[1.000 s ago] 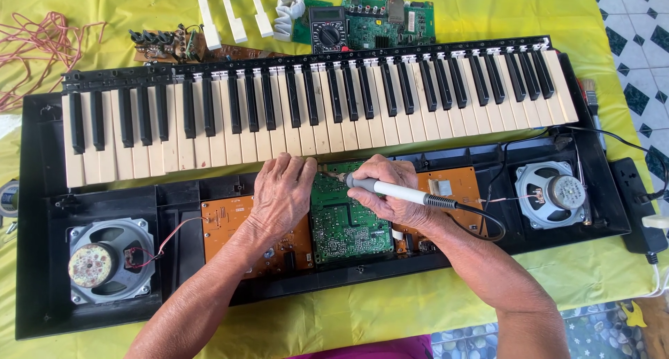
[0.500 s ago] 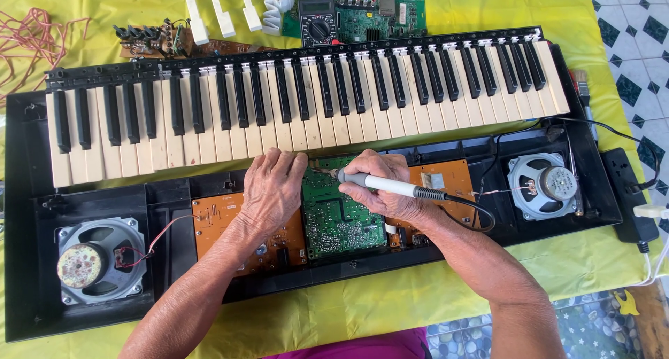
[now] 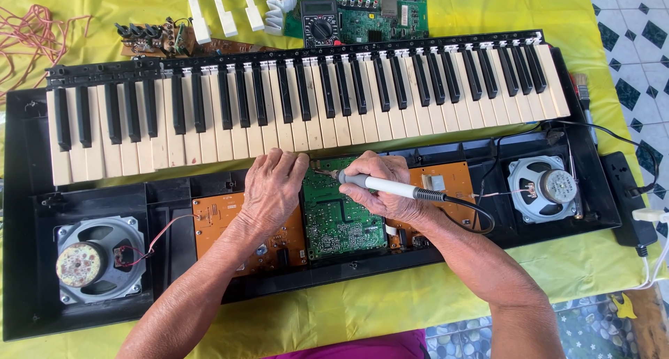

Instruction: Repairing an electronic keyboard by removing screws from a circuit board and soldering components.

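— Yellow cloth covers the whole worktop (image 3: 446, 303); blue patterned floor tiles (image 3: 627, 25) show at the far right. What's the biggest thing on it?

— The opened black keyboard case (image 3: 21, 261), spanning left to right, with the key bed (image 3: 306, 115) lifted toward the far side. I judge it long and awkward, stiff but brittle plastic; I'd take it by both ends.

— And inside?

— A speaker at the near left (image 3: 94, 265) and another at the right (image 3: 543, 188), with orange boards (image 3: 216, 220) flanking a green circuit board (image 3: 341, 223) in the middle. The green one looks thin, rigid and fragile, best held by the edges, never the solder side.

— Your hands?

— My left hand (image 3: 272, 188) lies flat, fingers together, pressing where the orange board meets the green. My right hand (image 3: 380, 185) pinches a soldering iron (image 3: 390, 186) like a pen, its tip on the green board's far edge. I judge the iron light, hot at the point, and safe only by its pale handle; its cord (image 3: 474, 216) trails right.

— Farther off?

— A multimeter (image 3: 320, 25), loose boards and white keys (image 3: 209, 11).
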